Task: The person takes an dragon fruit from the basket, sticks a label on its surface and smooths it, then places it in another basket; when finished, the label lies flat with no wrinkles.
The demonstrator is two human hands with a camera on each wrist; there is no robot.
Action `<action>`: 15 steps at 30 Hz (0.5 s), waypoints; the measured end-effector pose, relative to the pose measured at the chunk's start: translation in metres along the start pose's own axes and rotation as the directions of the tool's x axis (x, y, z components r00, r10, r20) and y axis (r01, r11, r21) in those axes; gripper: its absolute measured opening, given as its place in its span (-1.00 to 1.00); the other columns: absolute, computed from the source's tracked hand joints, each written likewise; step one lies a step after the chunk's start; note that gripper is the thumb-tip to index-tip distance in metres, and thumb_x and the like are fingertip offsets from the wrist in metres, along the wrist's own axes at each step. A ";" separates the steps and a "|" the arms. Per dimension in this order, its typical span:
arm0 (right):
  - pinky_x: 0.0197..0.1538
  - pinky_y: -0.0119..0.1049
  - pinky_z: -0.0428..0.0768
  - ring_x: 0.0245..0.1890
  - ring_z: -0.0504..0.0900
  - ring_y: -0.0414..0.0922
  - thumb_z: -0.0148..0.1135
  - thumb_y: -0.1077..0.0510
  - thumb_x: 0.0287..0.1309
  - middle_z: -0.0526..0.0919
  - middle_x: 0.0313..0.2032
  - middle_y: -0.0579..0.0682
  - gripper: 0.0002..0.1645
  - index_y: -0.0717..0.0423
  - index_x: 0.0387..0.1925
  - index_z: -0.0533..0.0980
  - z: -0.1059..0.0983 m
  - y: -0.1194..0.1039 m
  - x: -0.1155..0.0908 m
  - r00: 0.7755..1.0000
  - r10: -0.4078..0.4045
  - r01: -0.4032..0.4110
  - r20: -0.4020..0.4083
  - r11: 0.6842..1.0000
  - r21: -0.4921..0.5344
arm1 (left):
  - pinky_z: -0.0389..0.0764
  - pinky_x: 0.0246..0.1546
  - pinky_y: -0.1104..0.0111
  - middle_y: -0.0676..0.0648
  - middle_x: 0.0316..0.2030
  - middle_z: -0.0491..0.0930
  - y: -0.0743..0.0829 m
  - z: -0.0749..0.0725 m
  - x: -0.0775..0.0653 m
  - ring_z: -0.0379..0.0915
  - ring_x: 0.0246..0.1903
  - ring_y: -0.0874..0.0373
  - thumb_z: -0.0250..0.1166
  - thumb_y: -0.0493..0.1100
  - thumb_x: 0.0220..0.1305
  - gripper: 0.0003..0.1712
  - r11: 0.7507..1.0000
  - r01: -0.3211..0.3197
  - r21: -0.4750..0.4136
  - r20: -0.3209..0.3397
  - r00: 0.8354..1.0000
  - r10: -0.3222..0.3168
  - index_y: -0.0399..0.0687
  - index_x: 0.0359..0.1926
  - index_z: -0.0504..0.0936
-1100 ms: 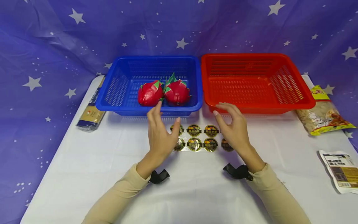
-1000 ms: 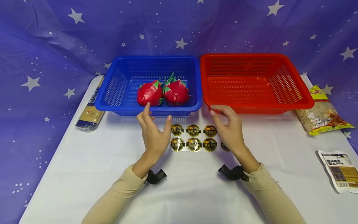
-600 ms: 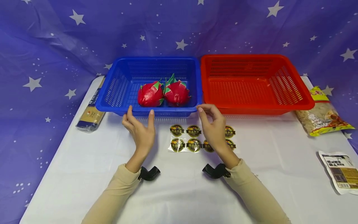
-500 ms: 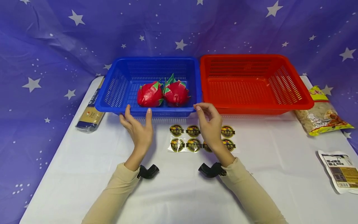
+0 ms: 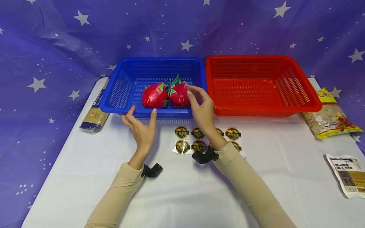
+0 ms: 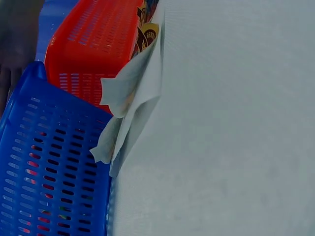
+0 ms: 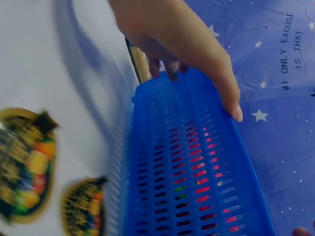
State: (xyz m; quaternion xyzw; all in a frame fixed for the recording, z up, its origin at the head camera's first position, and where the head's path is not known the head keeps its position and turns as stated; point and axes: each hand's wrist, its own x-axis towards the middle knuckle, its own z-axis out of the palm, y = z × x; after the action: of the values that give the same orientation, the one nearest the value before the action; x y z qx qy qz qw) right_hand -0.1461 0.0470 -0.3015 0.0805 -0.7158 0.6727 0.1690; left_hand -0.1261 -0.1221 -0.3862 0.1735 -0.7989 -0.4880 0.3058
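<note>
Two red dragon fruits with green leaf tips lie side by side in the blue basket [image 5: 114, 109]: the left dragon fruit [image 5: 155, 96] and the right dragon fruit [image 5: 179, 96]. My right hand [image 5: 203, 109] reaches over the basket's front rim, its thumb and index finger loosely bent beside the right fruit. Whether they touch it I cannot tell. My left hand [image 5: 141, 131] is at the front rim of the same basket, thumb and fingers spread. The right wrist view shows this left hand [image 7: 182, 39] against the basket's slotted wall. Through the slots, red shows.
A red basket [image 5: 262, 112] stands at the right, next to the blue one. In front lies a sheet of round gold-and-black stickers [image 5: 182, 146]. A brown packet [image 5: 94, 118] is at the left; a yellow-edged bag [image 5: 328, 115] and white pouch [image 5: 346, 175] are at the right.
My right hand has moved left past the red basket and the blue rim, then forward to the right fruit. My left hand has shifted left along the blue rim and stays there.
</note>
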 end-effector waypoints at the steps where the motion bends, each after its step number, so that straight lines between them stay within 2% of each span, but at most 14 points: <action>1: 0.10 -0.22 0.48 -0.03 0.56 0.04 0.06 0.24 0.17 0.58 -0.06 0.25 -0.67 0.36 -0.06 0.46 0.003 0.003 0.005 1.000 0.009 -0.009 0.003 1.000 -0.024 | 0.08 0.29 0.03 -0.22 0.31 -0.20 0.000 0.000 0.000 -0.33 0.38 -0.04 0.26 0.28 -0.03 -0.11 1.000 -0.006 0.003 -0.003 1.000 0.006 -0.04 0.19 0.12; 6: -0.01 -0.34 0.51 -0.10 0.60 -0.13 0.11 0.08 0.14 0.62 -0.07 0.05 -0.64 0.13 -0.04 0.50 0.016 0.023 0.033 0.999 0.040 -0.043 -0.017 0.984 -0.172 | 0.15 0.24 0.03 -0.22 0.30 -0.17 -0.001 0.000 0.000 -0.21 0.36 -0.04 0.27 0.27 -0.04 -0.12 1.000 -0.026 -0.001 -0.017 1.000 0.026 -0.06 0.18 0.14; 10: -0.01 -0.35 0.49 -0.09 0.59 -0.16 0.11 0.04 0.13 0.63 -0.10 0.02 -0.62 0.11 -0.04 0.50 0.022 0.030 0.054 0.991 0.124 -0.134 -0.055 0.960 -0.246 | 0.18 0.22 0.04 -0.22 0.28 -0.15 -0.002 0.001 0.001 -0.14 0.33 -0.03 0.28 0.27 -0.05 -0.12 0.999 -0.038 -0.006 -0.024 0.999 0.038 -0.05 0.18 0.15; 13: 0.05 -0.33 0.46 -0.04 0.56 -0.15 0.11 -0.04 0.13 0.60 -0.05 0.02 -0.56 0.09 0.01 0.47 0.024 0.035 0.066 0.970 0.233 -0.244 -0.073 0.928 -0.281 | 0.19 0.21 0.04 -0.22 0.28 -0.15 -0.003 0.002 0.000 -0.13 0.33 -0.03 0.27 0.28 -0.05 -0.12 0.999 -0.044 -0.005 -0.025 0.999 0.044 -0.05 0.18 0.16; 15: 0.11 -0.28 0.43 0.04 0.50 -0.12 0.09 -0.14 0.13 0.54 0.04 0.03 -0.42 0.06 0.12 0.36 0.026 0.036 0.072 0.946 0.319 -0.322 -0.062 0.891 -0.320 | 0.19 0.20 0.03 -0.22 0.28 -0.15 -0.004 0.002 0.000 -0.13 0.32 -0.03 0.27 0.28 -0.04 -0.13 0.999 -0.047 -0.005 -0.027 0.999 0.047 -0.05 0.18 0.16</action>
State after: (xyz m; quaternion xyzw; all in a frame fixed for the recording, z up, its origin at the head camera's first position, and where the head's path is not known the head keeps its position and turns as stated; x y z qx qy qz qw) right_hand -0.2289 0.0322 -0.3113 -0.0702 -0.8197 0.5643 0.0694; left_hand -0.1273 -0.1229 -0.3904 0.1604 -0.7971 -0.4808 0.3283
